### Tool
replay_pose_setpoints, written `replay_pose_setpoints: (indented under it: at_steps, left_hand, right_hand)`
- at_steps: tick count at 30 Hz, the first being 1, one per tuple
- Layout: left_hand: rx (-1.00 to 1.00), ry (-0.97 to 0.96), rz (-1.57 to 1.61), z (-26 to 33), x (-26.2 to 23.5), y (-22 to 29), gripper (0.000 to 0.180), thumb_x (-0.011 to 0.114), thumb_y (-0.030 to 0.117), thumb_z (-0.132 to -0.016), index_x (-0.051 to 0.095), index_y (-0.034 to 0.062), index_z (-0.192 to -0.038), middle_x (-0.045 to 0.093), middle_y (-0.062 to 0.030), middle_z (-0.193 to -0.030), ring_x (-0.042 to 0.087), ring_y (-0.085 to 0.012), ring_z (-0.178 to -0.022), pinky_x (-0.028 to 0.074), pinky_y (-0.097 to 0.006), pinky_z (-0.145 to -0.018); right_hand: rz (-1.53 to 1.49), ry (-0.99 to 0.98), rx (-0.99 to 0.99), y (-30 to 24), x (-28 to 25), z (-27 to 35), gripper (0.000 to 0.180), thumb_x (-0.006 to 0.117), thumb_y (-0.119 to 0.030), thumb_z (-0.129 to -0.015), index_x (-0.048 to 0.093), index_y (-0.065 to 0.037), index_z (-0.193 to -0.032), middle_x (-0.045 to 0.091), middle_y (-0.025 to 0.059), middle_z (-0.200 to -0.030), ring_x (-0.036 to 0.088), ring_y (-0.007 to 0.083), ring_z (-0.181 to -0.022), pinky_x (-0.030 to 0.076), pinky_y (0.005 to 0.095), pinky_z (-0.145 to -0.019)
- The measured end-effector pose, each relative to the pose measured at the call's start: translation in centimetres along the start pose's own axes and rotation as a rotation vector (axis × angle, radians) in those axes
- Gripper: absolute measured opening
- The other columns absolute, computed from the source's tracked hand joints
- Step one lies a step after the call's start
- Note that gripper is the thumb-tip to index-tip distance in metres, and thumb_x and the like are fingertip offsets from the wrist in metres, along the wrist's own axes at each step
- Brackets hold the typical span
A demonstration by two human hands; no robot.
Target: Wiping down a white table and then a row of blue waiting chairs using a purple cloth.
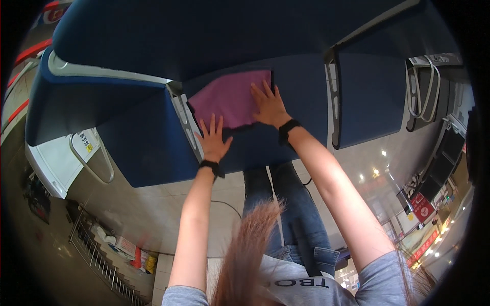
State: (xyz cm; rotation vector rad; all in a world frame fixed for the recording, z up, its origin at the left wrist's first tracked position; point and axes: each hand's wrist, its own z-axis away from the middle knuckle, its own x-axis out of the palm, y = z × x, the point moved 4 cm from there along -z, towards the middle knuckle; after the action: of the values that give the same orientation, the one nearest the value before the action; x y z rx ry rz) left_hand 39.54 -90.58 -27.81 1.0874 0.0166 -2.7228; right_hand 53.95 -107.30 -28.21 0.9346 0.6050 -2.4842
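A pink-purple cloth (229, 97) with a dark edging lies spread on the dark blue seat (301, 97) in front of me. My left hand (213, 142) rests at the cloth's near left corner, its fingers spread and their tips on or beside the edge. On the cloth's right part lies my right hand (269, 105), palm down with the fingers apart. Neither hand grips anything. Each wrist wears a black band.
Blue seats continue on the left (135, 135) and right (370, 97), with grey metal armrest frames (186, 120) between them. A blue backrest (204, 35) rises behind the cloth. At far left stands a white unit (56, 163) with a looped metal bar. Tiled floor (148, 204) lies below.
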Motion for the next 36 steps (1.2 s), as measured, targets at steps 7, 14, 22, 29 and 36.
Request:
replay_pose_setpoints:
  at_steps: [7,14,22,29,36]
  left_hand:
    - [0.028,-0.193,0.109,10.5,8.7,0.9,0.089,0.062,0.049,-0.074,0.016,0.0256,-0.146,0.004,-0.0037,-0.154,0.001,-0.0424,-0.138,0.01,-0.07,-0.1]
    - [-0.026,-0.248,0.263,11.6,11.4,1.9,0.083,0.056,0.051,-0.079,0.015,0.0256,-0.146,0.0,-0.0025,-0.154,-0.01,-0.0409,-0.138,0.003,-0.07,-0.101]
    - [-0.02,-0.023,0.36,9.8,9.9,0.8,0.069,0.051,0.038,-0.086,0.021,0.0212,-0.145,0.008,-0.0044,-0.153,-0.002,-0.039,-0.139,0.001,-0.071,-0.1]
    - [-0.053,0.197,0.319,0.8,2.9,-2.3,0.072,0.055,0.033,-0.082,0.022,0.0169,-0.145,0.01,-0.0053,-0.153,0.002,-0.0414,-0.138,0.006,-0.069,-0.102]
    - [0.006,0.25,0.083,-3.5,-0.5,-1.4,0.077,0.056,0.036,-0.08,0.021,0.0149,-0.145,0.008,-0.0086,-0.153,0.004,-0.0463,-0.136,0.009,-0.068,-0.102]
  right_hand:
    - [0.158,-0.181,-0.172,-2.6,7.2,9.0,0.08,0.057,-0.041,-0.078,0.021,-0.018,-0.146,0.009,-0.0014,-0.153,0.003,0.0279,-0.141,0.011,0.058,-0.108]
    - [0.134,-0.344,-0.169,-3.2,10.7,14.0,0.079,0.059,-0.031,-0.077,0.021,-0.019,-0.145,0.008,-0.0001,-0.154,0.004,0.0277,-0.141,0.011,0.0572,-0.109]
    - [0.089,-0.12,-0.118,-4.8,10.6,13.2,0.079,0.062,-0.026,-0.075,0.024,-0.024,-0.144,0.018,0.0091,-0.151,0.015,0.0363,-0.138,0.013,0.0577,-0.108]
    - [-0.031,0.1,-0.129,-8.6,7.6,7.1,0.07,0.065,-0.029,-0.073,0.038,-0.029,-0.138,0.023,0.0148,-0.147,0.02,0.0417,-0.134,0.014,0.0567,-0.108]
    - [0.078,0.002,0.023,-6.3,4.3,3.2,0.064,0.057,-0.033,-0.082,0.031,-0.029,-0.141,0.02,0.0055,-0.151,0.018,0.0308,-0.138,0.013,0.0548,-0.109]
